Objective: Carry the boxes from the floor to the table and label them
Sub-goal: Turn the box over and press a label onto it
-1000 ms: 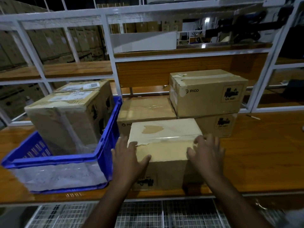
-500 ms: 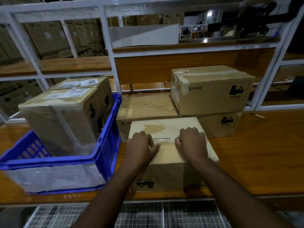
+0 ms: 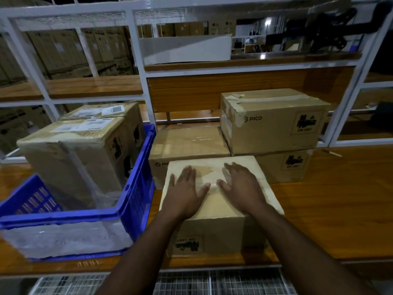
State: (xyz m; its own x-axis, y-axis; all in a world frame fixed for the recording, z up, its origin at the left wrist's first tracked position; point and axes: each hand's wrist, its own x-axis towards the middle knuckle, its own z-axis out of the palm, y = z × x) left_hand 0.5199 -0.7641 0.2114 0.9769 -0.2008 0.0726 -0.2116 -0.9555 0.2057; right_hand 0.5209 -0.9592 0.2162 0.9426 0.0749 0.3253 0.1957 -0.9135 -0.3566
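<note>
Front box [image 3: 214, 222] sits square at the worktop [image 3: 331, 209] edge, tan, taped seam on top, black mark upside down on its near face. Behind it, three PICO boxes: one low [image 3: 189, 143], two stacked [image 3: 274, 122]. Two labelled boxes [image 3: 72, 158] stand upright, left.

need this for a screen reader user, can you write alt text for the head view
Both hands, left hand and right hand, press flat on top of a cardboard box at the front of a wooden table. Three more boxes sit behind it, and a blue crate holding two labelled boxes stands to its left.
</note>
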